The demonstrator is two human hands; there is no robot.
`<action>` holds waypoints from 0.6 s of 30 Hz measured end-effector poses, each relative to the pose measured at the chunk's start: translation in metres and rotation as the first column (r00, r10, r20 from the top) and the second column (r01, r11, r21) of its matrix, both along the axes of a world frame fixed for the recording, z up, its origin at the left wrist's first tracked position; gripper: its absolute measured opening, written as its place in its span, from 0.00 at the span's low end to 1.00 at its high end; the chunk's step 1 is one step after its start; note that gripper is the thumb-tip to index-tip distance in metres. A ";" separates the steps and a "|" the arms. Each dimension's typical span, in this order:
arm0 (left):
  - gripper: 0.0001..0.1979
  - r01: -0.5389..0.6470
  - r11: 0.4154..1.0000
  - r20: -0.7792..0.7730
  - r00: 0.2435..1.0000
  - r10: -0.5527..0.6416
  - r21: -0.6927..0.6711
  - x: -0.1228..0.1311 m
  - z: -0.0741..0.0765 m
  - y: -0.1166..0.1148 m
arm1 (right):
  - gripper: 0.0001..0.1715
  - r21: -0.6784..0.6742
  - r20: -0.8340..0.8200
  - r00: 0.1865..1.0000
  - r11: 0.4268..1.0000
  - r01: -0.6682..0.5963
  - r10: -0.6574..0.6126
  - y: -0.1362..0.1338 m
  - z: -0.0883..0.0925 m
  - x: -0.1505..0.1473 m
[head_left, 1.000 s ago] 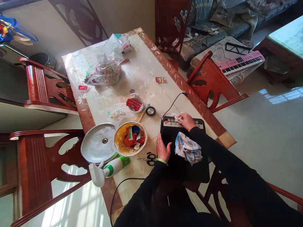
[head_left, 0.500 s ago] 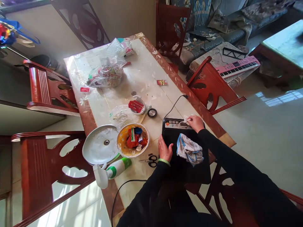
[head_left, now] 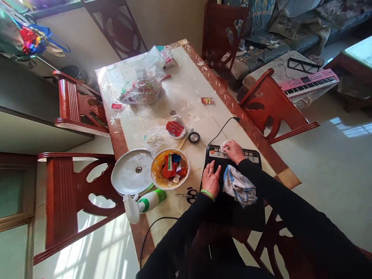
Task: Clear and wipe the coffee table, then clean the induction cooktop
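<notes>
A black flat appliance with a silver button panel lies at the table's near right edge. My right hand pinches a small white wad against the panel. On the appliance's left part rests my left hand, fingers spread, holding nothing; it wears a ring and a light green bangle. A grey cloth with blue edging lies crumpled on the black surface, just right of my left hand.
Left of the appliance are scissors, a lined bin of wrappers, a round metal lid and a spray bottle. Farther back sit a black knob and a plastic bag. Chairs surround the table.
My right hand has moved left along the panel with the white wad. My left hand has shifted from the appliance's left edge onto its top. The view has swung slightly left.
</notes>
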State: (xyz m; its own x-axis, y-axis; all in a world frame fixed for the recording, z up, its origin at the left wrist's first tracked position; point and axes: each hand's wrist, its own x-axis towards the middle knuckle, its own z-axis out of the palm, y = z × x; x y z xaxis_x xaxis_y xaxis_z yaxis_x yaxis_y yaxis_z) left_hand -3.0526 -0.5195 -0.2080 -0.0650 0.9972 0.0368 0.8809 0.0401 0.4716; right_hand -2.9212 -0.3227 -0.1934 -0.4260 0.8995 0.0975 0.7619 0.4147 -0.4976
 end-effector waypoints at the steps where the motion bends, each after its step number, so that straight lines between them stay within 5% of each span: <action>1: 0.29 0.008 1.000 -0.018 1.000 -0.008 -0.002 0.002 0.000 0.000 | 0.09 -0.022 -0.020 1.000 1.000 -0.011 0.010 -0.001 -0.001 -0.017; 5: 0.27 0.038 0.999 -0.066 0.997 -0.039 -0.021 0.004 0.004 0.001 | 0.09 -0.082 -0.107 0.987 0.989 -0.126 0.117 -0.019 -0.005 -0.071; 8: 0.28 0.050 0.998 -0.089 0.995 -0.053 -0.037 0.003 0.007 0.002 | 0.08 -0.110 -0.124 0.978 0.977 -0.184 0.170 -0.023 -0.005 -0.074; 13: 0.29 0.080 0.995 -0.100 0.991 -0.086 -0.063 0.005 0.007 0.001 | 0.06 -0.113 0.037 0.999 0.993 0.040 -0.036 -0.002 0.003 -0.079; 18: 0.29 0.046 0.998 -0.022 0.999 -0.047 -0.041 0.003 0.007 0.001 | 0.05 -0.094 0.086 0.993 0.993 -0.072 0.080 -0.003 0.002 -0.091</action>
State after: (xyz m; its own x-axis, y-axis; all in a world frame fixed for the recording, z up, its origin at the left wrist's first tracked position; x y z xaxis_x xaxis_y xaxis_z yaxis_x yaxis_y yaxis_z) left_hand -3.0492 -0.5187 -0.2011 -0.0179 0.9998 -0.0032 0.8927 0.0175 0.4504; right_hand -3.0119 -0.3252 -0.1911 -0.4969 0.8674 -0.0248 0.7729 0.4293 -0.4673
